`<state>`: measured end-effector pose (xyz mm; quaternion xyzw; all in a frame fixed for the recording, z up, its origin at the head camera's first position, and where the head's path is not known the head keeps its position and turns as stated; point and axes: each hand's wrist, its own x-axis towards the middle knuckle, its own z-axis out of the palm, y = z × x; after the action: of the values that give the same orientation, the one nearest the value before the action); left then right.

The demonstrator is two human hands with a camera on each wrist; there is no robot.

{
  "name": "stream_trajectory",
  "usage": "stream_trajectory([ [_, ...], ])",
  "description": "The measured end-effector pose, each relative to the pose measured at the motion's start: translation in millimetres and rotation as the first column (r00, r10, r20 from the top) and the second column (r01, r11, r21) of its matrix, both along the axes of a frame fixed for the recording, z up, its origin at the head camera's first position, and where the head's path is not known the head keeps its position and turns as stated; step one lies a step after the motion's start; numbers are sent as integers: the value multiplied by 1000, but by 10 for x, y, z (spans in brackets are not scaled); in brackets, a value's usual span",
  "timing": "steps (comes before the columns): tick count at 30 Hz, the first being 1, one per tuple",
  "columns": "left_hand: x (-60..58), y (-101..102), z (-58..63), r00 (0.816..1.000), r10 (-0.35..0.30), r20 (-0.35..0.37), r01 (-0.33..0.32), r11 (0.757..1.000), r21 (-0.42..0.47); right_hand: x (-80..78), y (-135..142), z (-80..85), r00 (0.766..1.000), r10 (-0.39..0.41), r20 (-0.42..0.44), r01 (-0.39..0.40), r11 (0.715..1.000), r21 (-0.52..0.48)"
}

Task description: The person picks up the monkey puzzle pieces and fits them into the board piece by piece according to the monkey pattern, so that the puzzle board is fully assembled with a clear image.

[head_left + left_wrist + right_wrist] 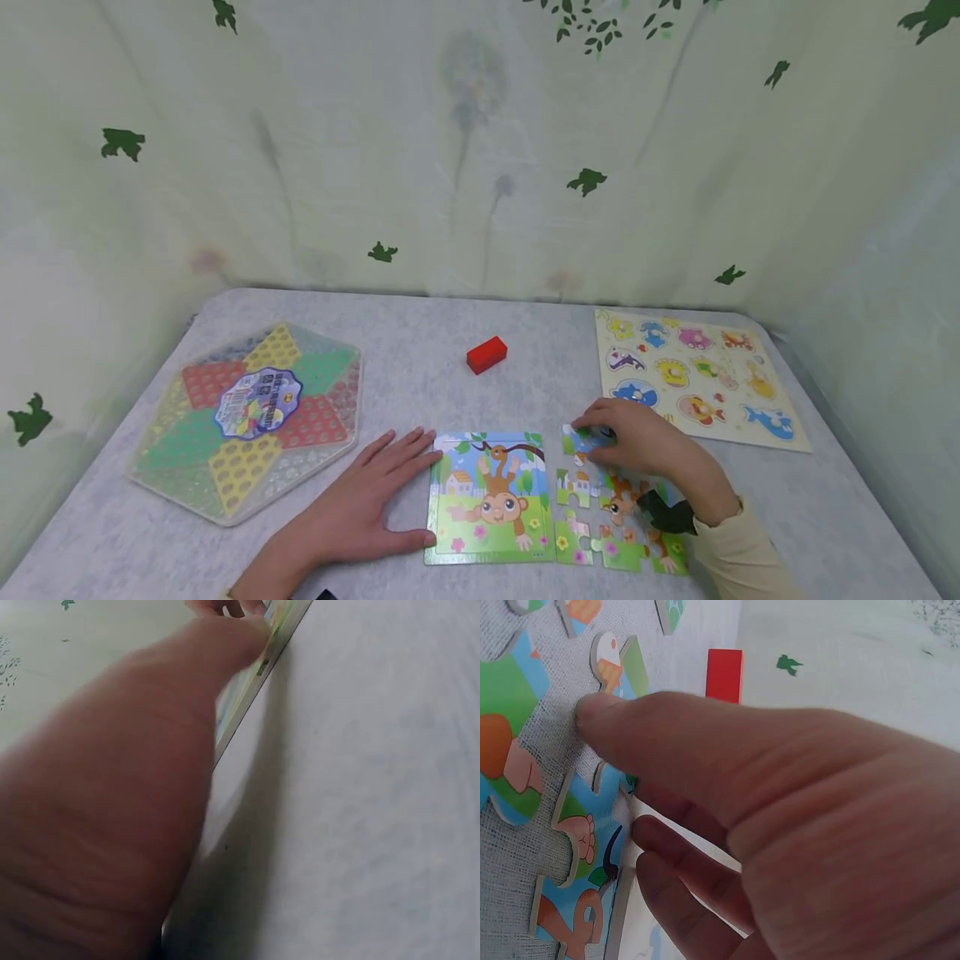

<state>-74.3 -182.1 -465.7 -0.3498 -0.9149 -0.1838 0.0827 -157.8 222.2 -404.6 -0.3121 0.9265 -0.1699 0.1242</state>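
My left hand [367,504] lies spread at the left edge of a square monkey picture board [491,500], with its thumb and fingertips touching that edge. In the left wrist view the thumb [232,645] rests against the board's side. Right of the board lie loose jigsaw pieces [618,550] of the same monkey picture, laid out with gaps between them. My right hand [648,446] reaches over their upper row, with thumb and index finger curled about a puzzle piece [581,442] at the top left corner. Its remaining fingers [682,900] hang beside other pieces [592,810].
A red block [487,356] lies behind the picture board. At the back right is a cream animal-shape board [705,383], close to my right hand. A hexagonal Chinese checkers board [247,417] under clear plastic takes up the left side. A printed curtain [480,150] hangs behind the table.
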Motion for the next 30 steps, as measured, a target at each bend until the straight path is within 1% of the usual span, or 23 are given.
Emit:
stream_trajectory([
  [4, -1, 24, -9, 1000, 5, 30, -4, 1000, -17, 9, 2, -10, 1000, -6, -20, 6, 1000, 10],
  [9, 21, 49, -19, 998, 27, 57, -24, 998, -52, 10, -13, -24, 999, -4, -49, 6, 999, 33],
  [15, 63, 85, 0, 997, 41, 59, -36, 996, -78, 10, -27, 3, 999, -32, -14, 32, 999, 10],
  [22, 99, 121, 1, 995, 50, 83, -42, 995, -91, 10, -20, 8, 1000, -25, 13, 25, 1000, -18],
  [25, 90, 121, 0, 996, 47, 77, -40, 996, -83, 14, -19, 8, 1000, -22, 9, 23, 999, -23],
  [30, 37, 116, 5, 997, 29, 69, -26, 999, -32, 6, -29, 3, 1000, -13, -5, 13, 999, -30],
])
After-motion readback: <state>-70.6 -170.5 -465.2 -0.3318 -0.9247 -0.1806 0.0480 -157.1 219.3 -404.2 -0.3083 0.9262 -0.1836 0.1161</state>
